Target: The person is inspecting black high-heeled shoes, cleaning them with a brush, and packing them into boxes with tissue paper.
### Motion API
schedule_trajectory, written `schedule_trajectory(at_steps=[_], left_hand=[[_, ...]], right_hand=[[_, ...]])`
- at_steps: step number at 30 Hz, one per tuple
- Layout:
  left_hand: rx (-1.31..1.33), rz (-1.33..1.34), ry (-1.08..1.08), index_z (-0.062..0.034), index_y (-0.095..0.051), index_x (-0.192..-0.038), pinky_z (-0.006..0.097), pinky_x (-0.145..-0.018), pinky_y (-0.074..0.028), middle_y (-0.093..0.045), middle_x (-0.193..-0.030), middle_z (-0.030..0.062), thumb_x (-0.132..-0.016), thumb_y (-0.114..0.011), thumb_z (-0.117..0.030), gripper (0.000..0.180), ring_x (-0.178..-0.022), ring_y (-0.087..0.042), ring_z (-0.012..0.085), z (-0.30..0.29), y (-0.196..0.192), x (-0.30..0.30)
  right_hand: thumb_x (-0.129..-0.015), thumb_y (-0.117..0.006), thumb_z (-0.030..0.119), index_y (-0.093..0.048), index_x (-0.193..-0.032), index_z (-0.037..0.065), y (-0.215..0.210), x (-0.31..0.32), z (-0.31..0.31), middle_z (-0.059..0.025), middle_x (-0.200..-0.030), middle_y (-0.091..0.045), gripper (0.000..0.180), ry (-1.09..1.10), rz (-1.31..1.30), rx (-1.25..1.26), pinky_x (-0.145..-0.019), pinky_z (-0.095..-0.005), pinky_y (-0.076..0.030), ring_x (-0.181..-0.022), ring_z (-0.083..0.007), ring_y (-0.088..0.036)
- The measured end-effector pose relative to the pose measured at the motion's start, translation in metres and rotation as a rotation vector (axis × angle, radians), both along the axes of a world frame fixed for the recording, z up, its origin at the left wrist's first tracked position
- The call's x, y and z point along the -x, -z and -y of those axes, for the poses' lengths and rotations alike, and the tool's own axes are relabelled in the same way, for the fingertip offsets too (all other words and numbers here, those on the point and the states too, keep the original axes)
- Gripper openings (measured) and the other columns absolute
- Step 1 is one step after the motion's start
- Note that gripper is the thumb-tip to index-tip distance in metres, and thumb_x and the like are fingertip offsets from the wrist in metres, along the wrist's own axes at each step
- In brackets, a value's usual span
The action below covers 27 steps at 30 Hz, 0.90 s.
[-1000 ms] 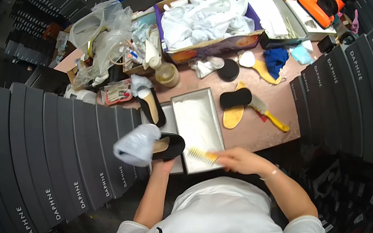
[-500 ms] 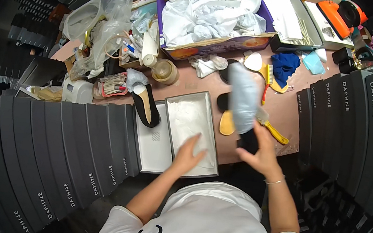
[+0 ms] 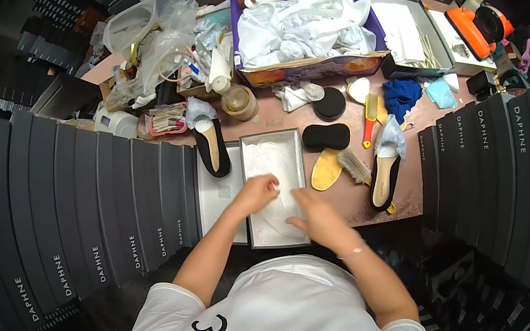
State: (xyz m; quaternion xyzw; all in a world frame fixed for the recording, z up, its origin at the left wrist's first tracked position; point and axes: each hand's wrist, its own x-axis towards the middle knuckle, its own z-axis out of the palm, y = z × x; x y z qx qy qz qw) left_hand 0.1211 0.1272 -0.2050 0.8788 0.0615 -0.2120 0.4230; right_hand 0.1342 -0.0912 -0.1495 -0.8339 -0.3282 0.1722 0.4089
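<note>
White tissue paper [image 3: 271, 158] lines an open grey shoe box [image 3: 304, 145] in front of me. My left hand [image 3: 257, 195] is over the box, its fingers curled together in a pinch on the paper. Across the box's right edge reaches my right hand [image 3: 321, 219], empty, its fingers stretched out and apart. One black flat shoe [image 3: 212, 147] with its toe wrapped in pale plastic lies on the box lid [image 3: 210, 193], left of the box. Its mate, another black shoe [image 3: 383, 181] wrapped the same way, rests on the table to the right.
Stacked dark shoe boxes [image 3: 90, 202] rise at left, with more boxes [image 3: 481, 169] at right. Brushes [image 3: 370, 119], black pads [image 3: 326, 135] and a yellow pad [image 3: 327, 169] lie beyond my right hand. A purple carton [image 3: 305, 73] of crumpled paper stands at the back.
My right hand has put the wrapped shoe down on the table at the right and come back left to the box. My left hand's fingers have closed at the tissue paper.
</note>
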Motion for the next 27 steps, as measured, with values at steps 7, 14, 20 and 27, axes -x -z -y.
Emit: schedule_trajectory(at_steps=[7,14,20,27], left_hand=[[-0.348,-0.102,0.103,0.002,-0.056,-0.101,0.049,-0.077,-0.049,-0.06,-0.096,0.0242,-0.074,-0.063,-0.005,0.028,-0.091,-0.059,0.0432,0.031,0.055,0.053],[0.311,0.267,-0.19,0.0022,-0.056,-0.113,0.03,-0.07,-0.051,-0.057,-0.094,0.0145,-0.074,-0.065,0.004,0.04,-0.082,-0.057,0.0217,-0.015,-0.08,0.053],[-0.059,0.472,-0.115,-0.0034,-0.054,-0.123,0.029,-0.074,-0.05,-0.052,-0.111,0.015,-0.067,-0.058,0.012,0.058,-0.085,-0.055,0.0243,-0.061,-0.088,0.071],[-0.09,0.66,-0.062,-0.0031,-0.062,-0.111,0.041,-0.089,-0.046,-0.061,-0.105,0.0192,-0.068,-0.05,0.012,0.047,-0.093,-0.06,0.036,-0.043,-0.058,0.071]], right_hand=[[-0.075,-0.065,0.006,-0.035,-0.137,-0.001,0.11,0.027,-0.051,-0.0169,-0.083,-0.065,0.069,-0.111,0.231,0.439,-0.062,-0.0397,-0.053,-0.071,-0.0319,-0.065],[-0.078,-0.069,0.014,-0.027,-0.143,0.0,0.0,0.018,-0.038,-0.0175,-0.085,-0.065,0.078,0.073,-0.211,-0.17,-0.068,-0.0371,-0.051,-0.072,-0.0326,-0.064],[-0.083,-0.058,0.01,-0.06,-0.112,-0.003,0.012,0.021,-0.023,-0.0204,-0.079,-0.065,0.032,0.302,-0.217,-0.08,-0.069,-0.0366,-0.05,-0.074,-0.0293,-0.065],[-0.081,-0.056,0.01,-0.063,-0.103,-0.002,-0.064,0.01,-0.033,-0.023,-0.085,-0.065,0.027,0.03,-0.111,0.016,-0.072,-0.0382,-0.05,-0.077,-0.035,-0.065]])
